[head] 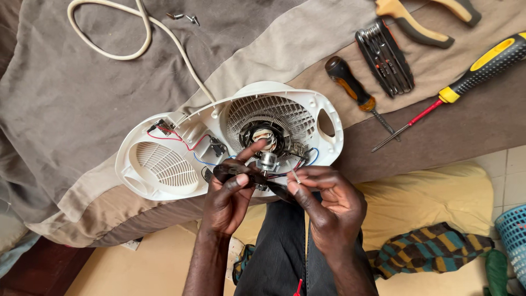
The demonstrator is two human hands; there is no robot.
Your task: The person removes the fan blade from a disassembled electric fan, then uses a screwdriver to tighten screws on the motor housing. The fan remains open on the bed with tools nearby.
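Holding a small silver cylindrical motor between them, both hands work at the near edge of the opened white plastic fan-heater shell. The left hand grips its dark bracket, forefinger reaching far over; the right hand pinches a thin wire end just right of it.

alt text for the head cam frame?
Two bare hands, left hand and right hand, grip a small motor at an opened white fan heater housing on a grey-brown cloth; screwdrivers lie to the right.
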